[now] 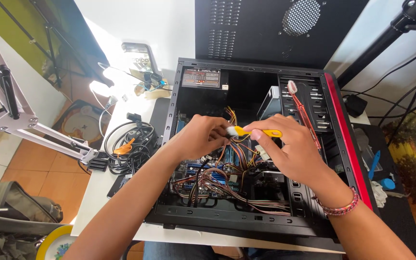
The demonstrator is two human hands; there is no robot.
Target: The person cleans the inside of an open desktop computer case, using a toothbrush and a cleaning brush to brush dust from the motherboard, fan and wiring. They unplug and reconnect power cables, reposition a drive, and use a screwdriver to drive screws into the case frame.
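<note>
White tabletop (121,29) fills the scene under hard light, with orange floor tiles (34,168) off to the left of our left hand (203,135) and a white wall behind. On that surface lies an open black computer case (246,219) with a red edge strip, its side panel (266,29) propped upright beyond our hands. We hold both hands over the case interior, close together and nearly touching. Our right hand (290,149) is clamped on a yellow brush (258,132), fingers pinched around its handle, with the white bristles pointing toward the left hand. Our left hand is curled shut around something small at the bristle tip; we cannot tell what it is. Below both hands sit a motherboard (213,173) and a tangle of coloured wires (237,192). Just beyond the right hand, a red toothbrush (302,113) rests on the drive bays. A bead bracelet (340,207) circles our right wrist. Left of the left hand, a coil of black cables (131,144) lies on the table beside a white lamp arm (39,132). Right of the right hand, a black tripod leg (386,38) slants past.
</note>
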